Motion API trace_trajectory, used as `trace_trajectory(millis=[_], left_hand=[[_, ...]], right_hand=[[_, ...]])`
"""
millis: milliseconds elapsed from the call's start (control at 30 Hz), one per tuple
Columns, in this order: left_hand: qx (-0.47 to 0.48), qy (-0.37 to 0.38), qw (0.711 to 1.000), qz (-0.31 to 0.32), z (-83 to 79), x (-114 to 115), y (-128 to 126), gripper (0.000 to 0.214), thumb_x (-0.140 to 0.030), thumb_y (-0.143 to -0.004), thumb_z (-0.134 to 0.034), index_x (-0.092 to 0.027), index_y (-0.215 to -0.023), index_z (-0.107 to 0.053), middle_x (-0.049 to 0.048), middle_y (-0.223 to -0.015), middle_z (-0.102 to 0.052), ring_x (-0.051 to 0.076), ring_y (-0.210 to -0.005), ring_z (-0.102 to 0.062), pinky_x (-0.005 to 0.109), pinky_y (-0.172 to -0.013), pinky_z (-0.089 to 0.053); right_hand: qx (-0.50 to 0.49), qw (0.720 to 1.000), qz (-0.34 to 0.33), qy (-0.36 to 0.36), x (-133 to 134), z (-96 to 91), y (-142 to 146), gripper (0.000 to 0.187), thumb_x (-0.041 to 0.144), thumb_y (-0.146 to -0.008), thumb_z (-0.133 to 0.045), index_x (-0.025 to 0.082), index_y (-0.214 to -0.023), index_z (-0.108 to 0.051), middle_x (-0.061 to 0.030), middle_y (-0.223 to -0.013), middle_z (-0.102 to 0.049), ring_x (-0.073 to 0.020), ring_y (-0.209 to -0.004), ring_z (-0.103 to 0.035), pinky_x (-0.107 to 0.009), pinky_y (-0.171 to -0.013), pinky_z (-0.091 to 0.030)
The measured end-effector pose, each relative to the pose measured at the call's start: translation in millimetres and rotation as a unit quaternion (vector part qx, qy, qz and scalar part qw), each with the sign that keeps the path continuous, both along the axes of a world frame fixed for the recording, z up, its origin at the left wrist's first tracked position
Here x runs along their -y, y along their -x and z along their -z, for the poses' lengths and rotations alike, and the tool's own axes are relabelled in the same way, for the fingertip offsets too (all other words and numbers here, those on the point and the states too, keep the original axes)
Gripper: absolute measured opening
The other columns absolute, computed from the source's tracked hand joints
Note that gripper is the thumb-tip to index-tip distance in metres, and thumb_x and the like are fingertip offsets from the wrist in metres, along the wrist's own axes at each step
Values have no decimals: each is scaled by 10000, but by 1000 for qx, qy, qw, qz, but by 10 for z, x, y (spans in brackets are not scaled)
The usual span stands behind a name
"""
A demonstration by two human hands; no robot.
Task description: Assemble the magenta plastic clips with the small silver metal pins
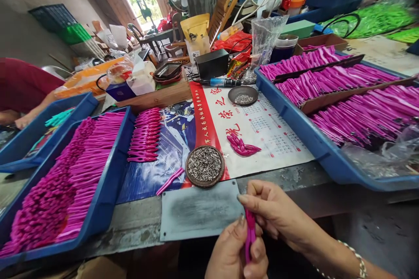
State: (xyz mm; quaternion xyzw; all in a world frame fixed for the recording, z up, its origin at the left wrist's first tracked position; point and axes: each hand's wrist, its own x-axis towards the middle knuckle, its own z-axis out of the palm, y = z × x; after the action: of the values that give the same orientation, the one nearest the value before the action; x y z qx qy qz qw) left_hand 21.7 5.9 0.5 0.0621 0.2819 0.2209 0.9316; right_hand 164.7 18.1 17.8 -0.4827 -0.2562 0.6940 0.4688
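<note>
Near the table's front edge, a slim magenta plastic piece (250, 226) is held between both hands. My left hand (229, 248) is closed round its lower part. The thumb and fingers of my right hand (271, 205) pinch its upper end, which they partly hide. Just beyond the hands lies a grey metal plate (199, 213) with a dark, worn middle. A round dish (204, 165) full of small metal pins stands behind that plate. To the dish's left rests a single magenta strip (170, 181); to its right is a small pile of glossy magenta pieces (242, 146).
Blue trays of magenta pieces flank the work spot, one left (108, 187) and one right (284, 113). Stacked forked magenta pieces (144, 135) lie beside the left tray. Farther back are a smaller pin dish (242, 96) and a blue-black pen-shaped tool (221, 82). Another person's hand (26, 117) shows far left.
</note>
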Motion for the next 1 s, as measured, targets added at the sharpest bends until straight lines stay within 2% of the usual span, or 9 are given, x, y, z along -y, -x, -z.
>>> trace_trajectory(millis=[100,200,367,433,700,833,1000], left_hand=[[15,5,1000,18,-43,13,13,351,-482,-785,-720,-155,-826,-598,-50,-606,-525,0,-334,-290,154,-328,-170],[27,8,999,27,-56,26,17,346,-474,-796,-713,-152,-840,-592,-51,-613,-520,1,-347,-302,157,-341,-188],[50,1,998,35,-35,2,2,363,-488,-774,-726,-158,-833,-585,-75,-544,-481,8,-312,-242,163,-326,-140],[64,6,997,32,-36,-10,6,357,-481,-778,-724,-158,-843,-588,-79,-542,-473,10,-315,-241,166,-331,-143],[80,62,995,-11,-75,-48,11,368,-441,-710,-800,-152,-789,-587,-78,-539,-460,14,-341,-294,174,-348,-117],[96,38,994,-31,-43,-71,40,402,-474,-666,-822,-172,-781,-583,-86,-531,-461,22,-328,-278,187,-339,-119],[107,13,991,-78,61,-65,111,393,-504,-698,-783,-180,-811,-590,-93,-536,-408,24,-332,-223,191,-342,-106]], right_hand=[[28,1000,0,-13,91,11,65,521,585,-725,-779,209,-633,-430,76,-447,-484,-47,-347,-367,-131,-299,-206],[43,999,4,-22,158,-5,77,526,591,-735,-770,205,-624,-430,72,-485,-467,-45,-383,-342,-141,-320,-205],[28,998,-47,-5,147,-75,3,482,608,-767,-737,186,-682,-520,72,-504,-448,-48,-406,-309,-146,-343,-186],[20,998,-56,-6,122,-90,-4,492,614,-776,-726,185,-669,-510,67,-506,-460,-45,-401,-314,-148,-350,-186],[-5,999,-46,20,8,-80,94,499,602,-760,-748,191,-658,-485,59,-509,-479,-45,-402,-310,-151,-356,-170],[7,998,-66,23,-106,-146,133,541,634,-716,-771,186,-649,-477,70,-490,-454,-38,-401,-288,-149,-363,-169],[-28,994,-105,32,-207,-178,242,530,606,-723,-784,192,-667,-456,67,-505,-480,-44,-413,-352,-144,-380,-219]])
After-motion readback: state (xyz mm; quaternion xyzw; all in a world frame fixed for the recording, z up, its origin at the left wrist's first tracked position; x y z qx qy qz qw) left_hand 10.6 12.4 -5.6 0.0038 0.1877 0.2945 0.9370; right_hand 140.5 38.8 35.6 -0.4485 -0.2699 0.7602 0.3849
